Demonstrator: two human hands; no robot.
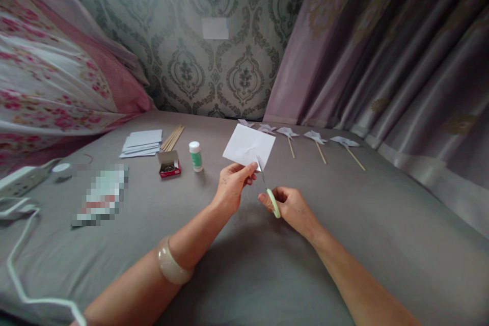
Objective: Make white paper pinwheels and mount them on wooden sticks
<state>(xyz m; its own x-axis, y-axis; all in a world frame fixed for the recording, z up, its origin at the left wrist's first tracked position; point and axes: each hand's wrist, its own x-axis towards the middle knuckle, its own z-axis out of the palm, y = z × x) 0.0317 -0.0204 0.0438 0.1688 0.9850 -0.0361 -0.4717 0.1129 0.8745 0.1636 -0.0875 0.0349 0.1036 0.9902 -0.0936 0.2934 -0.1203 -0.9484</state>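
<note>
The left hand (229, 187) pinches a paper square (247, 143); the right hand (294, 207) grips scissors (274, 204) at its near corner. Beyond the right, five pinwheels (315, 136) look finished; beyond the left, sheets (143, 137) and sticks (172, 138) remain.

white paper (248, 143): tilted (faintly creased) | scissors (271, 195): pale-green handles, blades across paper's edge

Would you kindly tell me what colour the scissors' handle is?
The handle is pale yellow-green, in the head view.
</note>
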